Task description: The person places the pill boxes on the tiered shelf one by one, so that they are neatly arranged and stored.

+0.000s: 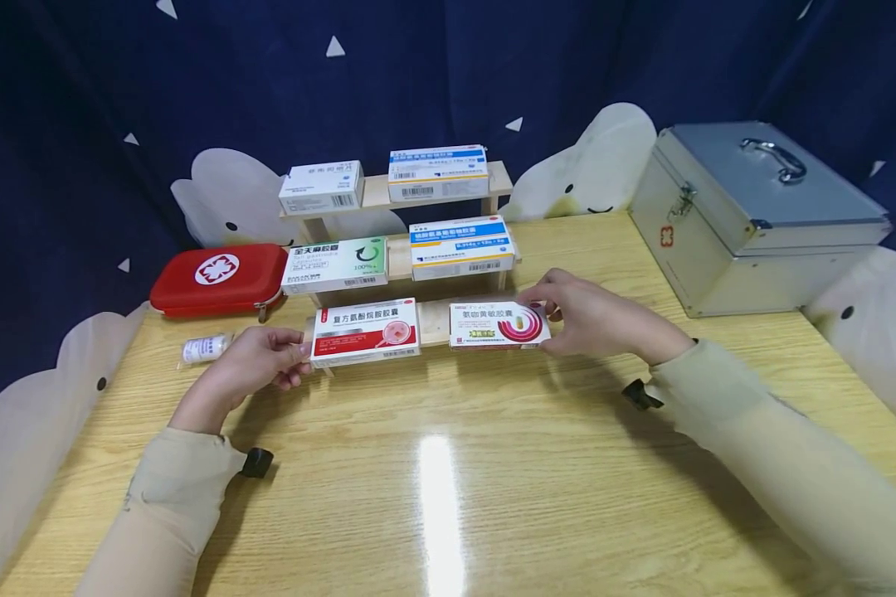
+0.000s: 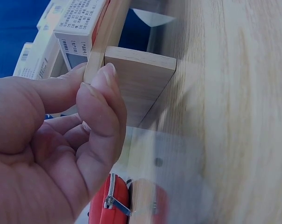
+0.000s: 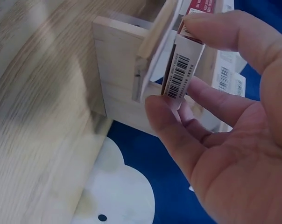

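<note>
My left hand [image 1: 263, 358] pinches the left end of the lowest board of a wooden tiered shelf [image 2: 114, 28] between thumb and fingers. Next to it on that board lies a red-and-white medicine box [image 1: 366, 332]. My right hand [image 1: 578, 315] grips the right end of another medicine box [image 1: 493, 324], white with a pink ring design, at the board's right end. In the right wrist view, thumb and fingertips hold this box by its barcode end [image 3: 182, 70], close above the board. Whether the box's far end rests on the board is hidden there.
Higher tiers carry a green-and-white box [image 1: 336, 264], two blue-and-white boxes [image 1: 461, 249] and a white box [image 1: 321, 187]. At the left are a red zip case [image 1: 220, 282] and a small white bottle [image 1: 203, 349]. A silver metal case [image 1: 754, 215] stands at the right.
</note>
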The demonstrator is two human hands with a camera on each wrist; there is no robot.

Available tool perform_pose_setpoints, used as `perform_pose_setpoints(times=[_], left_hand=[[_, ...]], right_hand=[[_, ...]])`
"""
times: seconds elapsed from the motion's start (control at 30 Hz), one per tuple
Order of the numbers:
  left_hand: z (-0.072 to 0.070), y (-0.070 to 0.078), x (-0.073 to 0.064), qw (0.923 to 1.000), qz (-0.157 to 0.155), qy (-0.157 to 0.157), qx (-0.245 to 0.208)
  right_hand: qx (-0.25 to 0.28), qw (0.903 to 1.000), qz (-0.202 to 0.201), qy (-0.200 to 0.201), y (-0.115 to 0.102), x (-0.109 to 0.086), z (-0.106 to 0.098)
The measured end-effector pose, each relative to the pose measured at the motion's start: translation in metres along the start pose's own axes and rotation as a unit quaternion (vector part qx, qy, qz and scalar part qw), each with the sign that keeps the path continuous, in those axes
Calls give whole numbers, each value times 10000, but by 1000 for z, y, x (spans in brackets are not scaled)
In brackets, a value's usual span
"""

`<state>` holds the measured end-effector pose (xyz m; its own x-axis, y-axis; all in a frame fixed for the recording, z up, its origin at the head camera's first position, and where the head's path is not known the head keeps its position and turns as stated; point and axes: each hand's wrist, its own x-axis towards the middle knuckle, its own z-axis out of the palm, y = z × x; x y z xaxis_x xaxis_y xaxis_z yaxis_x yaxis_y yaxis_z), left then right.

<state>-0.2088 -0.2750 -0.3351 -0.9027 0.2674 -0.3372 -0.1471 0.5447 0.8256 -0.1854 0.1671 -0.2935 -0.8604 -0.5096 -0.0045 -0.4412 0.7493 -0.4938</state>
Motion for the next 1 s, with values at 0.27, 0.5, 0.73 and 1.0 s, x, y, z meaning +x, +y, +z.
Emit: perform_pose_setpoints(times=[0.27,0.5,0.73,1.0], left_hand=[[0,-2,1,10000,8,-4,-75],[0,-1,0,9999,60,-9,-101],[-1,1,0,10000,-1,-16,-70],[-1,0,1,10000,-19,-32,-53]], right_hand=[[141,9999,24,-81,1,18,8],[325,9989,255,-222,2,28,10],[373,9987,117,-313,5,32,11],[359,9990,51,-281,5,34,12]])
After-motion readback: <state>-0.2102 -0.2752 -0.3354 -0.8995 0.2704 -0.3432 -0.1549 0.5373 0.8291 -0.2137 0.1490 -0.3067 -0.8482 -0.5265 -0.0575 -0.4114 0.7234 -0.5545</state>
